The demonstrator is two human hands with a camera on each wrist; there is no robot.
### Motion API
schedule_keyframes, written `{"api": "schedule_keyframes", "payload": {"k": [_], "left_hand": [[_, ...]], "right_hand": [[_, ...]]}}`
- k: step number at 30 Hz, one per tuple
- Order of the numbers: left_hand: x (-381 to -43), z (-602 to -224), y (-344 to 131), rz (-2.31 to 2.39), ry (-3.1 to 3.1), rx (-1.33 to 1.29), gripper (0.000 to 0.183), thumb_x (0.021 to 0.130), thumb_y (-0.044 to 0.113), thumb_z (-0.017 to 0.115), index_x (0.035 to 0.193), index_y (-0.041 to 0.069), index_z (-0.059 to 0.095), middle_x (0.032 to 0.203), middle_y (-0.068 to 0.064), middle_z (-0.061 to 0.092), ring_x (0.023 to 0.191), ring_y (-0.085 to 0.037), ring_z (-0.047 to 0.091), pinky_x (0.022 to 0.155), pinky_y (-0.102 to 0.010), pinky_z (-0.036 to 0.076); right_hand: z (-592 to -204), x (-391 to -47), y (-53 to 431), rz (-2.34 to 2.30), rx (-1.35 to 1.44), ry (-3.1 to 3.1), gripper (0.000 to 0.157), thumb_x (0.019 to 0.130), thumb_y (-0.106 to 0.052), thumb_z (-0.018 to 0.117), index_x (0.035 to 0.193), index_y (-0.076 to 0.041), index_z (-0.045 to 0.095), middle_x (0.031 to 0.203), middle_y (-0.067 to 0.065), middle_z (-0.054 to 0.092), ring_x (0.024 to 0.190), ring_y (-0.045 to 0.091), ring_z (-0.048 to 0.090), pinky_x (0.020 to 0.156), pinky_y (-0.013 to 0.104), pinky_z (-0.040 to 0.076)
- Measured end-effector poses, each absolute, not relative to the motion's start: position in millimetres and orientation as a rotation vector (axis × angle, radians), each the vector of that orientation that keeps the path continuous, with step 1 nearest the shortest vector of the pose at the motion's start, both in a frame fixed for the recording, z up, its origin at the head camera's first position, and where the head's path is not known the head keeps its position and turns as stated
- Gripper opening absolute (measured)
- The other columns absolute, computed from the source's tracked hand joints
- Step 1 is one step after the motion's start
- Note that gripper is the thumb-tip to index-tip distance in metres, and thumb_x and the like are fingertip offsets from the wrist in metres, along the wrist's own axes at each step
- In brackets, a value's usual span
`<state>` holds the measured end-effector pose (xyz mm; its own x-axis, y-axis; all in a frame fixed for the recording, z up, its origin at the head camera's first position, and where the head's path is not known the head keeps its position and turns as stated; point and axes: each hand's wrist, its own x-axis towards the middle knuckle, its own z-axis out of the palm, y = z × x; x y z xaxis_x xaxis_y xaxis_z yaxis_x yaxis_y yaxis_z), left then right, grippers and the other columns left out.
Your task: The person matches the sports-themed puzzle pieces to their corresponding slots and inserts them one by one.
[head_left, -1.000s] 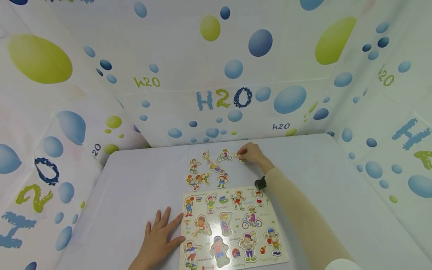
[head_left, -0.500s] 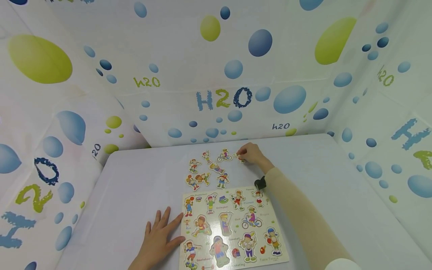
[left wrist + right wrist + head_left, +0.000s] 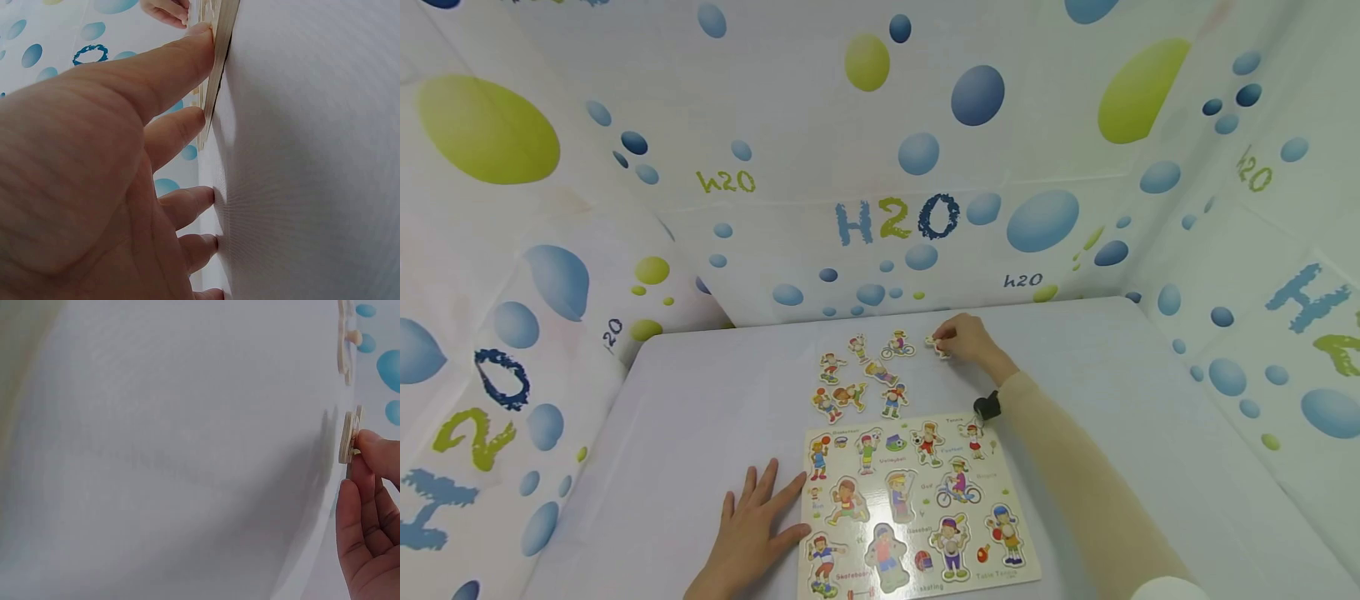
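Note:
My right hand (image 3: 967,337) is at the back of the table, pinching a small wooden figure puzzle piece (image 3: 345,437) between thumb and finger. In the right wrist view the piece seems just off the table surface, with a shadow beside it; its picture is mostly hidden. My left hand (image 3: 751,533) lies flat with fingers spread at the left side of the wooden puzzle board (image 3: 917,521). Its thumb and index fingertip touch the board's edge, while the other fingertips rest on the table. The board shows printed sports figures in shaped outlines.
Several loose figure pieces lie behind the board, among them a bicycle piece (image 3: 898,345) left of my right hand and a blue-capped piece (image 3: 894,402) near the board's back edge. A white cloth covers the table (image 3: 700,417). Patterned curtains (image 3: 790,167) stand behind and at both sides.
My right hand has shifted slightly to the right with the pinched puzzle piece. The left hand and the board stay as they were.

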<state>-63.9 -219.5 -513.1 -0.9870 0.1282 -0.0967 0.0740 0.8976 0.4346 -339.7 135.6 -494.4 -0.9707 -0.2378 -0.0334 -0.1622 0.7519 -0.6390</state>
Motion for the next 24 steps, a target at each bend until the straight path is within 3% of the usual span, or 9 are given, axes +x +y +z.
{"api": "schedule_keyframes", "payload": {"k": [16, 24], "left_hand": [[-64.2, -512.1, -219.4, 0.665, 2.932, 0.152, 0.071, 0.078, 0.051, 0.075, 0.140, 0.022, 0.055, 0.157, -0.024, 0.028, 0.144, -0.056, 0.013, 0.105, -0.080, 0.010], [-64.1, -508.9, -218.1, 0.670, 2.924, 0.145, 0.072, 0.078, 0.050, 0.075, 0.140, 0.023, 0.054, 0.157, -0.024, 0.028, 0.144, -0.056, 0.013, 0.105, -0.080, 0.009]], "right_hand": [[-483.4, -318.8, 165.6, -1.087, -0.336, 2.884, 0.017, 0.089, -0.011, 0.070, 0.104, -0.005, 0.075, 0.113, 0.015, 0.071, 0.096, 0.026, 0.067, 0.081, 0.036, 0.057], [-475.9, -301.2, 175.9, -1.109, -0.357, 2.889, 0.016, 0.091, -0.012, 0.069, 0.104, -0.005, 0.075, 0.109, 0.015, 0.072, 0.095, 0.026, 0.065, 0.083, 0.040, 0.056]]}}
